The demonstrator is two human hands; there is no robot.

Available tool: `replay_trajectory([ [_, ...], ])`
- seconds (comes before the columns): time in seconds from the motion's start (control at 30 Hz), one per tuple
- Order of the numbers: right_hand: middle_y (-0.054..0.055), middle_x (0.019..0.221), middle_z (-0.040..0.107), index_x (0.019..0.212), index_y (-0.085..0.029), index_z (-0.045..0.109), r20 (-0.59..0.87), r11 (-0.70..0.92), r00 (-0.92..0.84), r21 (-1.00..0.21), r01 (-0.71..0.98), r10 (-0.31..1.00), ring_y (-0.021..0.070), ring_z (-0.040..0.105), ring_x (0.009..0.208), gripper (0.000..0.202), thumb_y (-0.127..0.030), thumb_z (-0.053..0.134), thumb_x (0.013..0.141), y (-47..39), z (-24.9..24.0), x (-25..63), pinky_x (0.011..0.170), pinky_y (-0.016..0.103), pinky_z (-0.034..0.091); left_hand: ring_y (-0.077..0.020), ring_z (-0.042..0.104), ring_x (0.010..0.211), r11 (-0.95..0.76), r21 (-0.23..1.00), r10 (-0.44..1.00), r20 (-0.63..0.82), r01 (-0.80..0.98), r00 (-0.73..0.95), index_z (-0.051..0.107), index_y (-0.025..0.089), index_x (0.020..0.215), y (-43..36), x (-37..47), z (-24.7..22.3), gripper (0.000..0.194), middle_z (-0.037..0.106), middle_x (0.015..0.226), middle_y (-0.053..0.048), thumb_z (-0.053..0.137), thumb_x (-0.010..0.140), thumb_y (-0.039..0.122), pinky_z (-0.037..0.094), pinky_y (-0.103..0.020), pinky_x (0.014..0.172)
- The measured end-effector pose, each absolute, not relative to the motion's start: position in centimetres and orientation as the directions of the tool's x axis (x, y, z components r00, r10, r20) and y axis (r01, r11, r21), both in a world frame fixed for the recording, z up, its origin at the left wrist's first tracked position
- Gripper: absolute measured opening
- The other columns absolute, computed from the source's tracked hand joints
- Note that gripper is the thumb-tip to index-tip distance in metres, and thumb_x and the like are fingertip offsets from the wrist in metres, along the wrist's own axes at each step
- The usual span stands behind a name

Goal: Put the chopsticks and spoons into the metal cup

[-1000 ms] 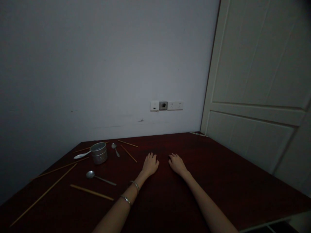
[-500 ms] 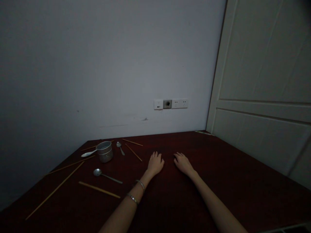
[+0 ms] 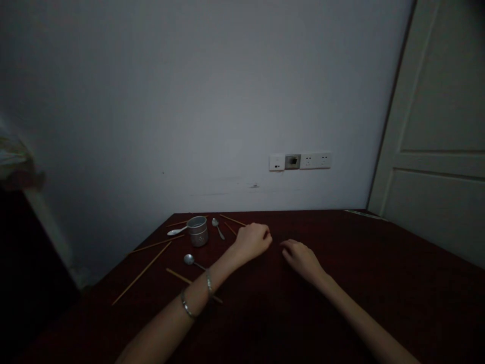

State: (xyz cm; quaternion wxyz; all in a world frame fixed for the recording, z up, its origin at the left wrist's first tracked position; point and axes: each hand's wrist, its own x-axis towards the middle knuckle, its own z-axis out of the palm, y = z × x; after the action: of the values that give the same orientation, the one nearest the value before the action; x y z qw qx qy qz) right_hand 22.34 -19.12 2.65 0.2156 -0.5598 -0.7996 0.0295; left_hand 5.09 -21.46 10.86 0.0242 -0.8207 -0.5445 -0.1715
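Note:
My left hand (image 3: pixel 253 239), two bangles on its wrist, is raised just over the table with its fingers curled in and no object showing in them. Its forearm covers part of a chopstick (image 3: pixel 178 276) and the handle of a metal spoon (image 3: pixel 189 259). To its right, my right hand (image 3: pixel 303 259) rests on the tabletop, fingers loosely extended and empty. Left of both hands stands a metal chopstick holder (image 3: pixel 198 232) with small holes. A white spoon (image 3: pixel 176 232) lies against its left side, and a smaller metal spoon (image 3: pixel 218 228) lies to its right.
Several more chopsticks, one of them long (image 3: pixel 142 273), lie scattered around the holder on the dark red table (image 3: pixel 341 283). A wall with sockets (image 3: pixel 316 160) borders the back. A pale panelled door (image 3: pixel 435 202) stands at the right. Something dark fills the far left.
My left hand has lifted from lying flat and curled its fingers, turning inward towards my right hand. The right hand stays on the table. The view has swung left.

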Motion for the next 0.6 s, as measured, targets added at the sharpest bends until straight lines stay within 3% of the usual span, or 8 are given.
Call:
replay_trajectory([
  [0.17, 0.005, 0.099, 0.065, 0.101, -0.022, 0.062, 0.295, 0.663, -0.593, -0.310, 0.682, 0.749, 0.0168, 0.060, 0.090, 0.029, -0.022, 0.041, 0.081, -23.4, 5.9, 13.4, 0.077, 0.023, 0.041, -0.0214, 0.059, 0.081, -0.156, 0.140, 0.916, 0.392, 0.978, 0.090, 0.065, 0.019, 0.087, -20.9, -5.4, 13.8, 0.030, 0.066, 0.084, -0.006, 0.038, 0.080, 0.032, 0.041, -0.030, 0.069],
  [0.43, 0.008, 0.090, 0.064, 0.089, -0.017, 0.060, 0.311, 0.891, -0.836, -0.113, 0.441, 0.453, 0.0192, 0.062, 0.079, 0.023, -0.022, 0.039, 0.084, -25.0, 4.8, 1.9, 0.065, 0.027, 0.045, -0.0214, 0.060, 0.071, 0.238, 0.078, 0.970, 0.033, 0.968, -0.241, 0.064, 0.015, 0.069, -20.5, -21.5, 11.2, 0.019, 0.066, 0.077, -0.009, 0.055, 0.068, 0.032, 0.042, -0.026, 0.061],
  [0.6, 0.012, 0.094, 0.062, 0.094, -0.014, 0.060, 0.295, 0.910, -0.863, -0.073, 0.408, 0.411, 0.0218, 0.060, 0.087, 0.023, -0.023, 0.041, 0.084, -25.1, 2.9, -1.5, 0.068, 0.029, 0.048, -0.0234, 0.061, 0.079, 0.352, 0.051, 0.935, 0.026, 0.935, -0.354, 0.063, 0.017, 0.075, -21.9, -26.7, 7.0, 0.016, 0.066, 0.086, -0.010, 0.057, 0.066, 0.028, 0.044, -0.027, 0.065],
])
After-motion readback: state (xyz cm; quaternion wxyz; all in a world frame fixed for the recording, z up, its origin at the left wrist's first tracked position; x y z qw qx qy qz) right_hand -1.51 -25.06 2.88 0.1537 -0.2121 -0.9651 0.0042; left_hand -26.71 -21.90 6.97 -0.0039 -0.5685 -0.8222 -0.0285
